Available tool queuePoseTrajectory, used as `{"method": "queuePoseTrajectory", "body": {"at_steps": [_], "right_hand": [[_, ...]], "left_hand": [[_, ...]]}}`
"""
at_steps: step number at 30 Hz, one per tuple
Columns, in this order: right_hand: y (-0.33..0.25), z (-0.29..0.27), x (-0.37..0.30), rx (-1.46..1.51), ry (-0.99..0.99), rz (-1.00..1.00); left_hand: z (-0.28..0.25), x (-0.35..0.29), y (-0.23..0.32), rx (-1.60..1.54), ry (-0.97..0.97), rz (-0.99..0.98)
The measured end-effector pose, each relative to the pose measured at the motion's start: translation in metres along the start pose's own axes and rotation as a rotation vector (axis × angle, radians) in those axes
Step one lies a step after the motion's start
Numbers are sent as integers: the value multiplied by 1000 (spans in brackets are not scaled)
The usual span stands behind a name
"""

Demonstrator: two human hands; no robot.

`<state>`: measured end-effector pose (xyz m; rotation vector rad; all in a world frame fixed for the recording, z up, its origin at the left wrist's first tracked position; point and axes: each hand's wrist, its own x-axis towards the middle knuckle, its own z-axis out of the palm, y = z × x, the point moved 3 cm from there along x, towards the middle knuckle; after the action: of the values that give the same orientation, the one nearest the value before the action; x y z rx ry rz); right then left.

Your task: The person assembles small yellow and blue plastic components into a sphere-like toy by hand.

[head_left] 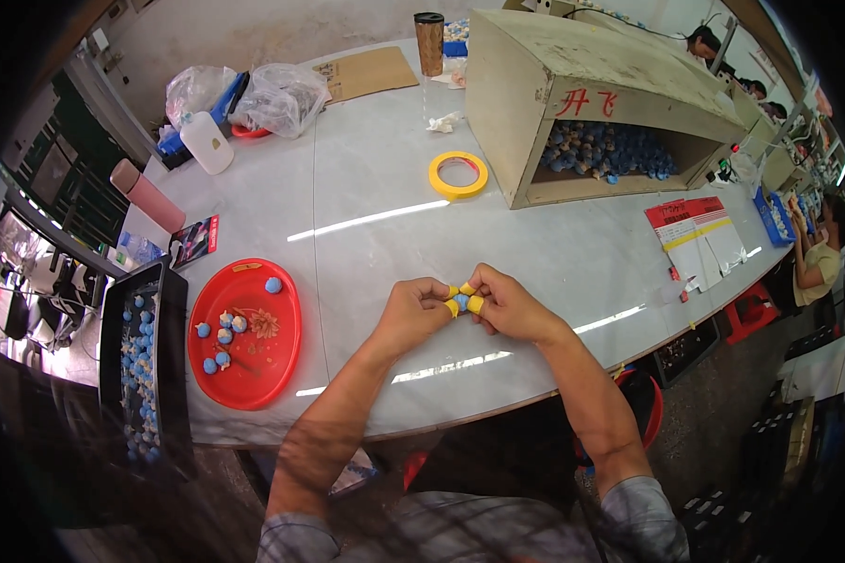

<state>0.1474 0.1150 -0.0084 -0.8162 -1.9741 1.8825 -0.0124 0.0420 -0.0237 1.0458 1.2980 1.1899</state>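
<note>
Over the near middle of the table, my left hand (pixel 413 310) and my right hand (pixel 514 308) meet around a small blue rounded piece (pixel 461 302). Both hands are closed, pinching it between thumbs and forefingers. Yellow wrapping, which looks like tape, covers the fingertips. Most of the piece is hidden by the fingers, so its details do not show. To the left of my hands, a red round tray (pixel 282 361) carries several small blue and cream pieces (pixel 225 335), loosely scattered.
A black bin (pixel 171 375) of similar pieces stands left of the tray. Beyond my hands lies a yellow tape roll (pixel 432 178). A beige box (pixel 498 122) holds many blue pieces. Papers (pixel 699 239) lie at right, a pink bottle (pixel 147 195) at left. Another person (pixel 821 258) sits far right.
</note>
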Motion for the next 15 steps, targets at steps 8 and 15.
{"method": "queuePoseTrajectory", "body": {"at_steps": [8,15], "right_hand": [[2,2,1,-12,35,-12],[-1,2,2,102,120,-41]], "left_hand": [[0,1,-3,38,28,13],[1,3,6,-219,11,-93]]}}
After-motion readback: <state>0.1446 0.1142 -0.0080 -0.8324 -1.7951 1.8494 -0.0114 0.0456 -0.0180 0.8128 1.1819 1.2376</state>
